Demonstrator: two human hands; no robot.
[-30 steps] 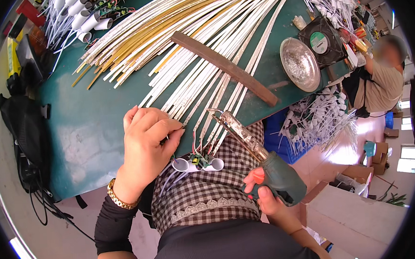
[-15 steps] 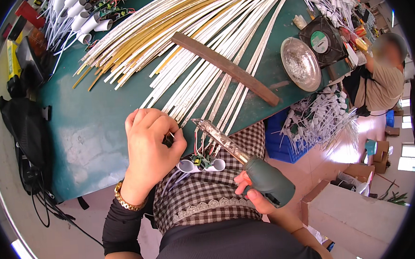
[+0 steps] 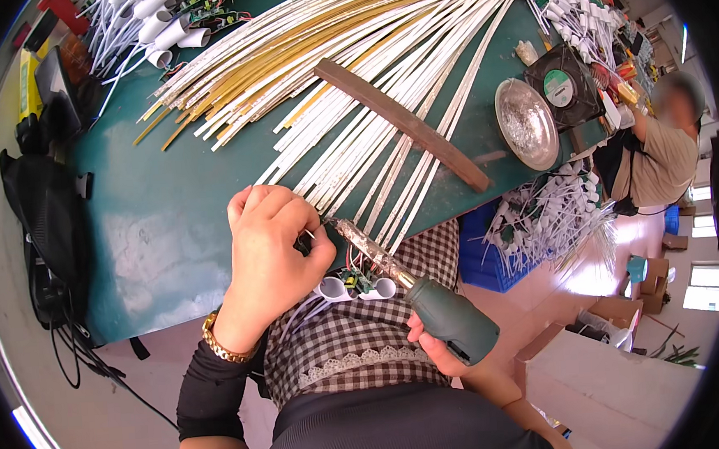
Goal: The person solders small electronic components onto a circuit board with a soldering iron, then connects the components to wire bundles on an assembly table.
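My right hand (image 3: 435, 345) grips the green handle of a soldering iron (image 3: 456, 321). Its metal tip points up and left, close to my left fingertips and the near ends of the long thin white strips (image 3: 332, 173). My left hand (image 3: 274, 242) is pinched closed at the table's front edge. Something thin shows between thumb and fingers, too small to name. Just below, two white plastic tubes (image 3: 332, 289) rest by my checked apron, with small green circuit boards (image 3: 352, 279) and thin red wires at their mouths.
A brown bar (image 3: 403, 123) lies across the strips on the green table (image 3: 148, 270). A round metal dish (image 3: 526, 124) and a black fan (image 3: 564, 88) stand at the right. Blue crate (image 3: 493, 261) holds white wired parts. Black bag (image 3: 47, 227) at left; another person (image 3: 652, 157) sits far right.
The soldering iron has moved left and slightly down, bringing its tip nearer my left fingertips. My left hand has shifted slightly right. The whole view has also shifted a little.
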